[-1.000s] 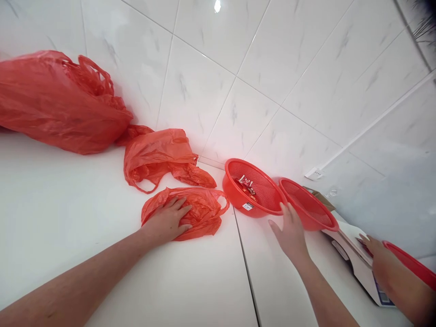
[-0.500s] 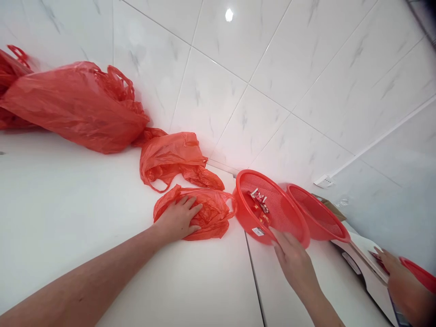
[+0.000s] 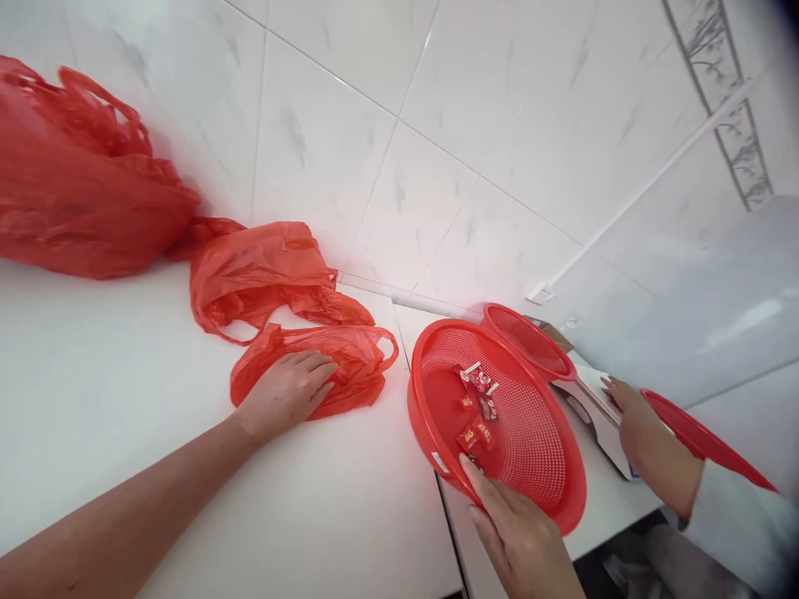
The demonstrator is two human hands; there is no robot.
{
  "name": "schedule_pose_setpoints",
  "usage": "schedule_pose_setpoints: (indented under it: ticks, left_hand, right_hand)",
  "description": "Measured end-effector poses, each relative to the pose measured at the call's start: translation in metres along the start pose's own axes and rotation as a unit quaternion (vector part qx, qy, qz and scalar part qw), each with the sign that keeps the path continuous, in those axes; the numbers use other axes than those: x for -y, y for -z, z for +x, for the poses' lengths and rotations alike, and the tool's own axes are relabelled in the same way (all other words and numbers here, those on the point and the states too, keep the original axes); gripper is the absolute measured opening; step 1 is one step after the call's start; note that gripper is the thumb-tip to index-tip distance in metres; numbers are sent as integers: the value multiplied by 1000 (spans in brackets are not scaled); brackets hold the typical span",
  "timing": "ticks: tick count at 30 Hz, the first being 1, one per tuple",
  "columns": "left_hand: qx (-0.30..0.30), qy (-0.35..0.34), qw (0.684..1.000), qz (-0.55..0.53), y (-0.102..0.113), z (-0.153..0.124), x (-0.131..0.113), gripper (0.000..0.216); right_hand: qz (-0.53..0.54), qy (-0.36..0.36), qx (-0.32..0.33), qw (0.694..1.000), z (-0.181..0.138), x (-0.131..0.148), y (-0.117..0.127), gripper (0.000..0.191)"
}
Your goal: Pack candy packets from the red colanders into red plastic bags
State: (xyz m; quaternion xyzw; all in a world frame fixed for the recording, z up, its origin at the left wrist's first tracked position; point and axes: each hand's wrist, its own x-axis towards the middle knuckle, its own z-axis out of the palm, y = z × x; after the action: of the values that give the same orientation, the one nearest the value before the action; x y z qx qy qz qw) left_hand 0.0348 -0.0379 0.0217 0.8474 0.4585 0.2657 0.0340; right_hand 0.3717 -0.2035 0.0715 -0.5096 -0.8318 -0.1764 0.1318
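A crumpled red plastic bag [image 3: 359, 387] lies on the white tabletop, under my left hand [image 3: 290, 387]. The fingers of that hand rest on the bag, slightly bent; the thumb is hard to make out. My right hand [image 3: 521, 532] grips the near rim of a red plastic basket [image 3: 430, 428] with perforated sides, thumb on the outside. The basket is tilted towards me. Several small wrapped sweets [image 3: 478, 433] in red, pink and dark wrappers lie at its bottom.
More red bags [image 3: 265, 258] lie along the tiled wall, with a large full one [image 3: 87, 200] at left. A second red basket [image 3: 530, 341] stands behind mine. At right, a co-worker's hand [image 3: 642, 424] is over a white device [image 3: 593, 416], near another red basket [image 3: 699, 428].
The basket in my right hand has come nearer and tilted towards me, showing more sweets. My left hand's fingers have drawn closer together on the bag. The view has shifted right.
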Motion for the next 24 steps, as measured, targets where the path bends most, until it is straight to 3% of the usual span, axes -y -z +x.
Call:
schedule_pose_setpoints:
  ticks: [6, 11, 24]
  left_hand:
    - [-32, -49, 997, 53, -4, 0, 2, 34]
    - [-47, -65, 994, 75, -5, 1, 3, 31]
    - [-50, -59, 996, 45, -3, -1, 3, 33]
  right_hand:
    - [-69, 29, -17, 997, -20, 24, -16, 45]
    - [-79, -4, -41, 996, -14, 32, -15, 40]
    - [-65, -89, 37, 993, -1, 32, -6, 43]
